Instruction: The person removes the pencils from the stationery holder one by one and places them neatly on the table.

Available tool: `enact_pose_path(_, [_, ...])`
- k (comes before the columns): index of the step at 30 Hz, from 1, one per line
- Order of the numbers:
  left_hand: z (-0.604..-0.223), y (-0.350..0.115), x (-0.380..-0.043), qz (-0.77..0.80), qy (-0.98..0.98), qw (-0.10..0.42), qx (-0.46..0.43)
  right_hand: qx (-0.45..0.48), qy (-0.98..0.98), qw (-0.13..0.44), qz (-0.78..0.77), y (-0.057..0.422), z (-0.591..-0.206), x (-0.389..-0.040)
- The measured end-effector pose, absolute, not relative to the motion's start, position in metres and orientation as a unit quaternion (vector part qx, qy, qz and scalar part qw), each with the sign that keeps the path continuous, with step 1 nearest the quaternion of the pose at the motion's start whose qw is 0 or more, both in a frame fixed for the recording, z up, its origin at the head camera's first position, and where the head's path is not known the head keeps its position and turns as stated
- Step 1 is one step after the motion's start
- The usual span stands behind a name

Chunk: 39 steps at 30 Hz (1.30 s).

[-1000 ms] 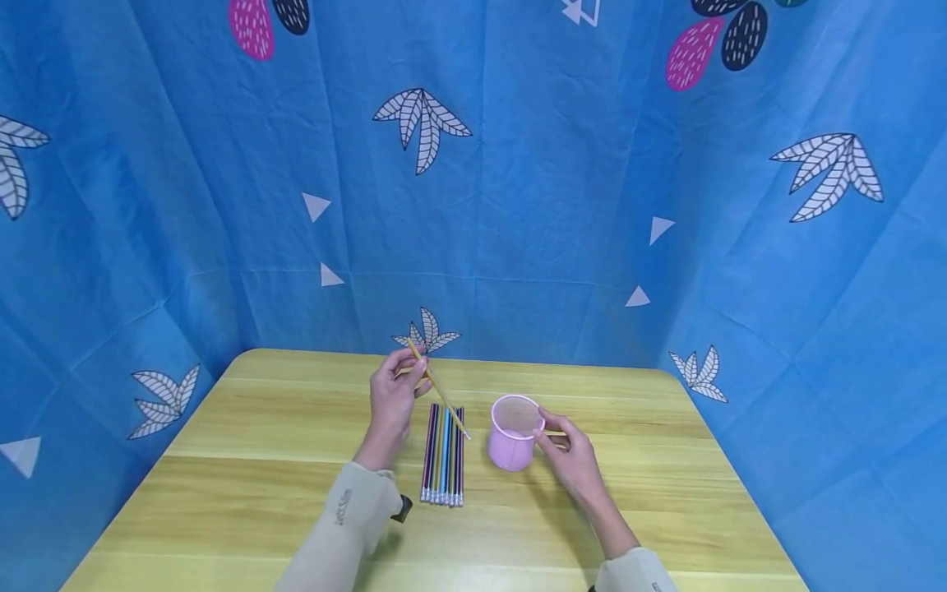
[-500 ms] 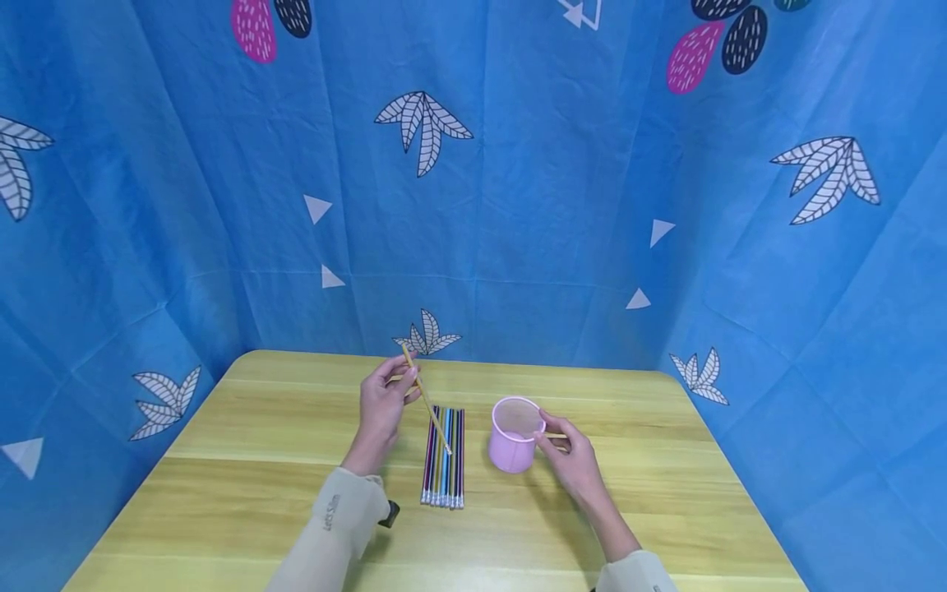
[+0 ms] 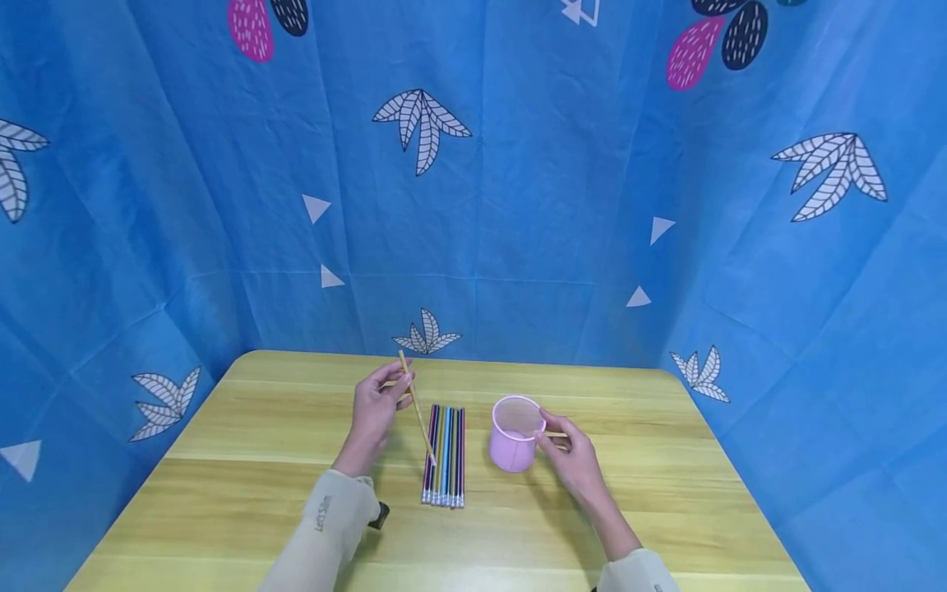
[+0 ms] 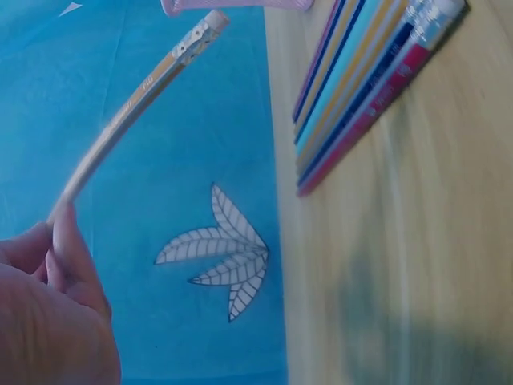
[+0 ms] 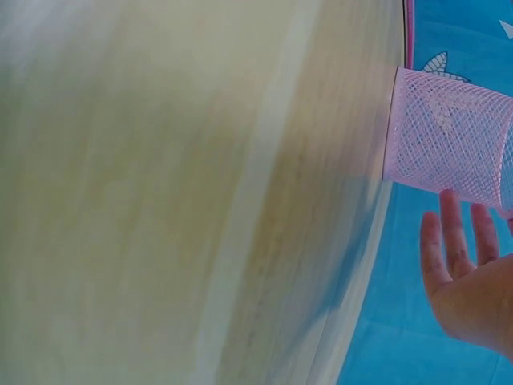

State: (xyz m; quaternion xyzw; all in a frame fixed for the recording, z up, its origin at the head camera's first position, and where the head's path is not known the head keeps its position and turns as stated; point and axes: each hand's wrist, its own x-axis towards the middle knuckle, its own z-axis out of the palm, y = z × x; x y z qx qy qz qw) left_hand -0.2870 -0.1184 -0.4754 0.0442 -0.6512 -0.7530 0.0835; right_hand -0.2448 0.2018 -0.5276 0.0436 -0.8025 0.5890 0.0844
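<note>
My left hand (image 3: 372,409) pinches a yellow pencil (image 3: 419,417) between thumb and fingers, above and left of the row of pencils. The pencil slants, its eraser end pointing down toward me and overlapping the row in the head view. In the left wrist view, the white eraser and metal band of the pencil (image 4: 128,116) point up and away from the fingers. Several pencils (image 3: 447,473) lie side by side, eraser ends nearest me. To their right stands a pink mesh pen cup (image 3: 512,452), upright. My right hand (image 3: 575,462) holds its rim from the right with thumb and forefinger; the other fingers (image 5: 453,233) extend beside the mesh wall.
The wooden table (image 3: 281,460) extends around the pencils and the cup. A blue patterned curtain (image 3: 518,205) hangs behind the table and along both sides.
My left hand has moved left and toward me with the yellow pencil, whose eraser end has swung down across the row. The right hand and pen cup have stayed put.
</note>
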Motion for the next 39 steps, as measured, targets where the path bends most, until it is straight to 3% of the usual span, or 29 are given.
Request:
enact_pose_path(12, [-0.489, -0.128, -0.293, -0.726, -0.684, 0.041, 0.058, 0.045, -0.801, 0.09, 0.59, 0.202, -0.529, -0.245])
enact_pose_path(39, [-0.514, -0.135, -0.301, -0.685, -0.724, 0.003, 0.08, 0.04, -0.802, 0.084, 0.59, 0.202, -0.526, -0.244])
